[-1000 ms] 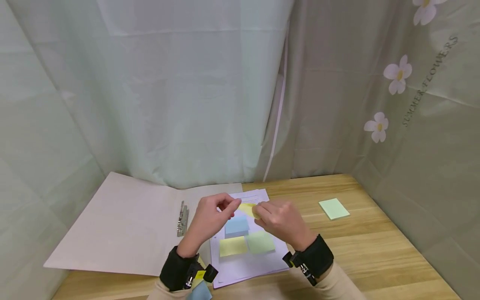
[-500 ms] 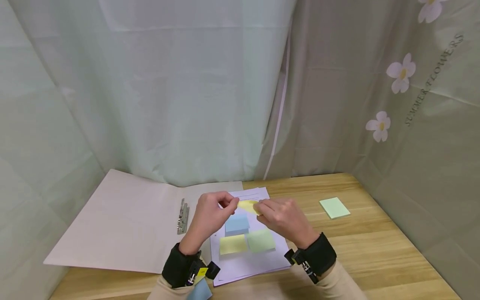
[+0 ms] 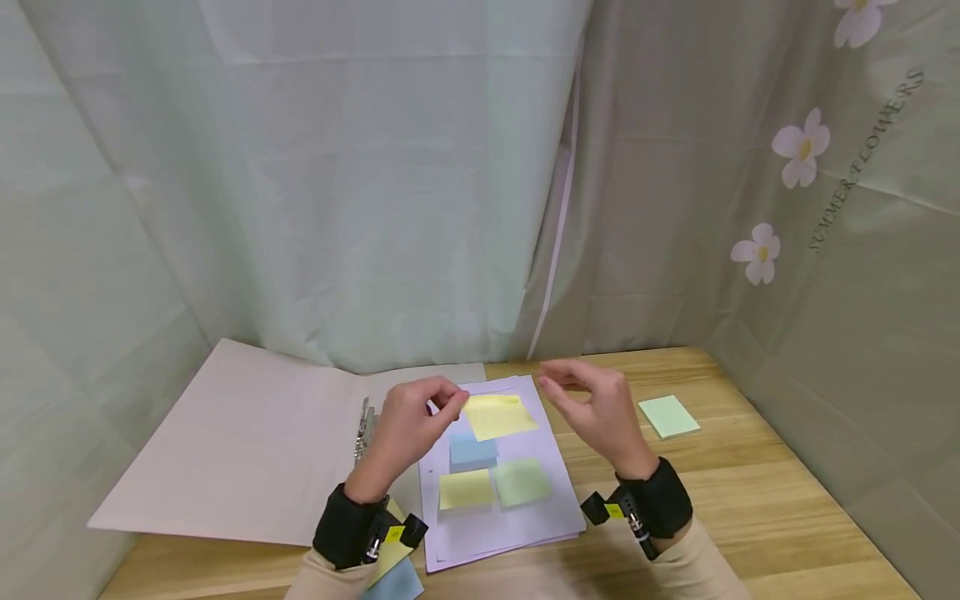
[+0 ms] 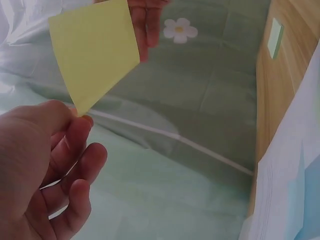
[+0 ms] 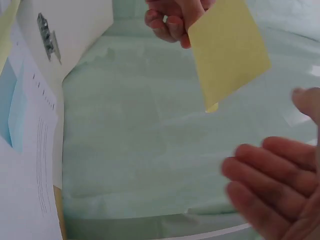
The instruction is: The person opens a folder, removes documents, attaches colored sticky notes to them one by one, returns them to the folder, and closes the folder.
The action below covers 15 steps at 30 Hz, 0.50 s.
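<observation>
My left hand [image 3: 416, 421] pinches a yellow sticky note [image 3: 498, 418] by one corner between thumb and forefinger. In the left wrist view the yellow sticky note [image 4: 97, 52] stands up from the fingertips, with its far edge free. My right hand [image 3: 596, 408] is off to the right of the note, fingers apart and holding nothing; the right wrist view shows its spread fingers [image 5: 270, 175]. Below the hands lies a stack of white paper [image 3: 517, 529] bearing a blue sticky note [image 3: 473, 451], a second yellow note [image 3: 466, 490] and a green note [image 3: 522, 482].
An open folder [image 3: 232, 450] with a metal clip [image 3: 365, 429] spreads across the left of the wooden table [image 3: 750, 500]. A pale green sticky pad [image 3: 669, 417] lies at the right. Blue notes [image 3: 397, 582] sit near the left wrist. A curtain [image 3: 375, 183] hangs behind.
My right hand has let go of the yellow sticky note and moved right and up, its fingers opening. The left hand keeps its pinch and has shifted slightly left, so the note now shows fully.
</observation>
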Each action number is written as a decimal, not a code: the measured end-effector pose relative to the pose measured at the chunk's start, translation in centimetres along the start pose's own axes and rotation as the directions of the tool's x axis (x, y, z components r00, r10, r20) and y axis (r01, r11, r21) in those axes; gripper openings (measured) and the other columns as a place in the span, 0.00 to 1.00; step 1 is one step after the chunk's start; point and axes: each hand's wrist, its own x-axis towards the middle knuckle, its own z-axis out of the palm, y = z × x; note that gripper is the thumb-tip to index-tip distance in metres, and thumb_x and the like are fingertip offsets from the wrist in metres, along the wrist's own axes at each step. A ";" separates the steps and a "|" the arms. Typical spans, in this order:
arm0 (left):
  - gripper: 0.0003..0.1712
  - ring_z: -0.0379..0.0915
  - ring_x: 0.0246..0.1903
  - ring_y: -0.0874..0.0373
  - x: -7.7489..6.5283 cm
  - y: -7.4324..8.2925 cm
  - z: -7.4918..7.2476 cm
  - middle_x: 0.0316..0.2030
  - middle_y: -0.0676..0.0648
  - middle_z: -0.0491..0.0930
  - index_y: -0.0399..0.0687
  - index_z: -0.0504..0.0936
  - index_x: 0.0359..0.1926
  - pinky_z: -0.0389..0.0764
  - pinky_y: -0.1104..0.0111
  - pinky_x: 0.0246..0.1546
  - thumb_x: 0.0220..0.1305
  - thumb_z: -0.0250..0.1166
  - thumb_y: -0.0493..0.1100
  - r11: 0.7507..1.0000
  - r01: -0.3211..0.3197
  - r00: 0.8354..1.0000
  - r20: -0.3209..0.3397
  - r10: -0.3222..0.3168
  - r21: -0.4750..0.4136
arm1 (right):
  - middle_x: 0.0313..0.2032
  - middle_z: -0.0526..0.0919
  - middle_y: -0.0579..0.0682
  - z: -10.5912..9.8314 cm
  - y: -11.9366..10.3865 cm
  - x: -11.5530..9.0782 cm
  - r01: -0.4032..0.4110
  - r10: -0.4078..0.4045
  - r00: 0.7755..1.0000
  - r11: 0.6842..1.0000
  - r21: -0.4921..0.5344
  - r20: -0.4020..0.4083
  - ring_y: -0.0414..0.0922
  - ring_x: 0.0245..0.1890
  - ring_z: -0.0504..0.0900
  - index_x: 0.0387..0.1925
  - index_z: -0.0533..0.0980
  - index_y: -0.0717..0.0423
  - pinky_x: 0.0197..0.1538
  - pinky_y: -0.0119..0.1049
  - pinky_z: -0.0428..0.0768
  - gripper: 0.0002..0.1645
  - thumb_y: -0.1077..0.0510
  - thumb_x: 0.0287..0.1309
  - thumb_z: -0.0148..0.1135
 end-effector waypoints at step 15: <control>0.03 0.79 0.26 0.66 -0.1 0.8 1.1 0.25 0.51 0.89 0.43 0.93 0.37 0.79 0.75 0.29 0.71 0.76 0.34 0.998 -0.040 0.999 0.029 0.042 -0.055 | 0.37 0.97 0.51 0.3 -0.5 0.0 -0.164 0.154 0.944 0.986 0.007 0.293 0.38 0.34 0.93 0.41 0.93 0.58 0.43 0.31 0.91 0.03 0.65 0.70 0.76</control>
